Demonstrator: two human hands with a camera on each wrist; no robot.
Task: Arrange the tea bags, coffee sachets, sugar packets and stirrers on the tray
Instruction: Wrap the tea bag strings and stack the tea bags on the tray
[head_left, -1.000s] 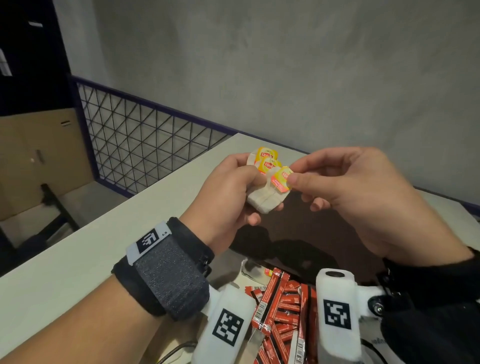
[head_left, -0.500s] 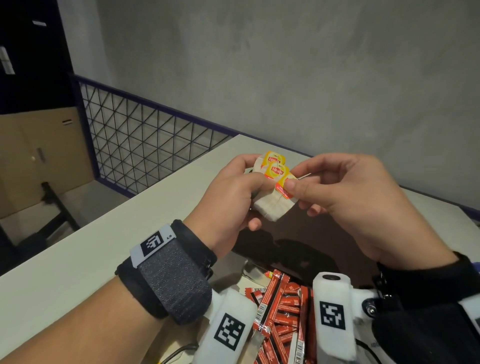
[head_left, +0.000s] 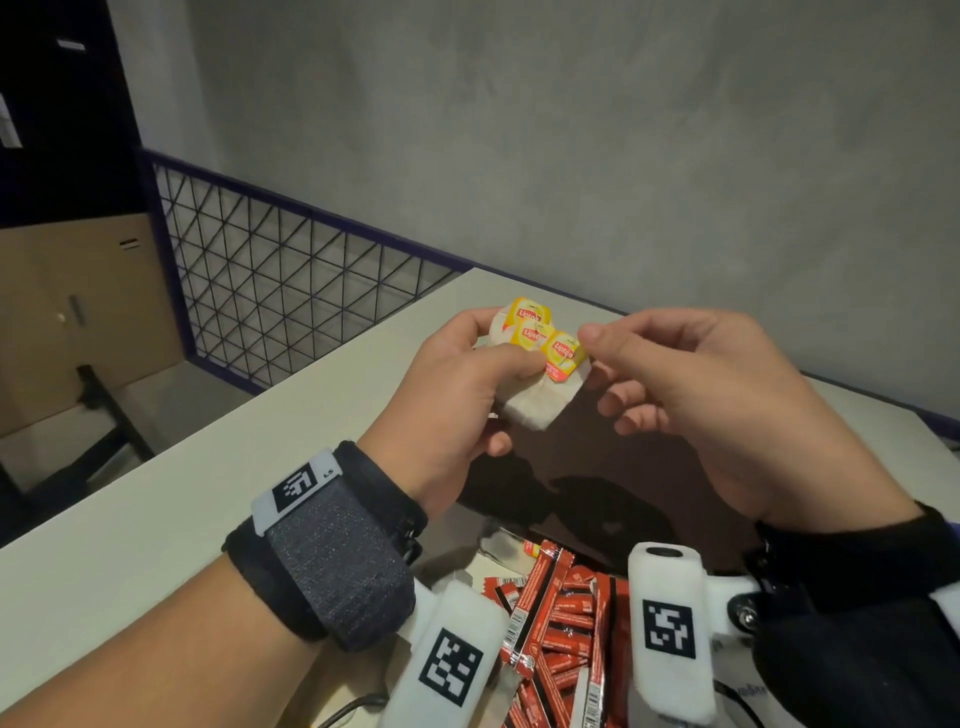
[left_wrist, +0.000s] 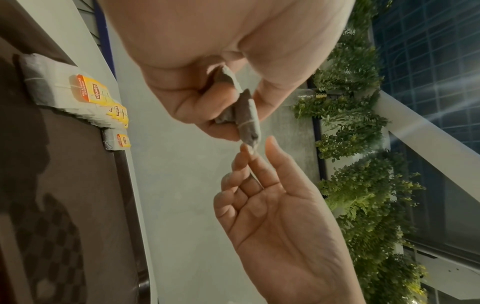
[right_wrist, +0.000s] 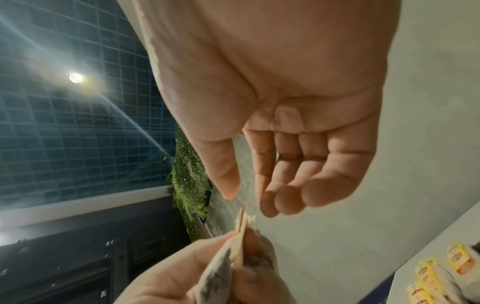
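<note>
Dark tray fills frame centre with Lipton tea bags already lined along its edge; red coffee sachets piled bottom centre, not in the way. My left hand pinches a small fan of tea bags mid-frame above the tray. My right hand, fingers loosely spread and empty, hovers at the front bag; next I pinch it off and lay it beside the row.
</note>
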